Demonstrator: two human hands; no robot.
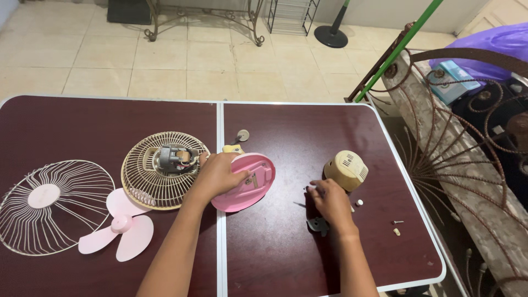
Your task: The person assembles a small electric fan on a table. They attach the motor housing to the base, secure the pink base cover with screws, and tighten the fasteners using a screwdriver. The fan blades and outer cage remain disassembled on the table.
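My left hand (217, 176) grips the pink round fan base (250, 184), tilted on edge near the middle of the dark red table (286, 137). The base joins the cream rear fan guard (157, 173) with the bare grey motor (176, 158) in its middle. My right hand (329, 201) rests on the table to the right, fingers pinched around something small near a thin screwdriver tip (300, 204); what it holds is hidden. A cream motor cover (346, 169) lies just beyond that hand. A small dark metal part (318, 224) lies under my wrist.
A white front guard (49, 206) and a pink fan blade (118, 225) lie at the left. Small screws and knobs (396, 226) sit near the right edge; a round cap (242, 135) lies farther back. A rusty iron bench (456, 143) stands right of the table.
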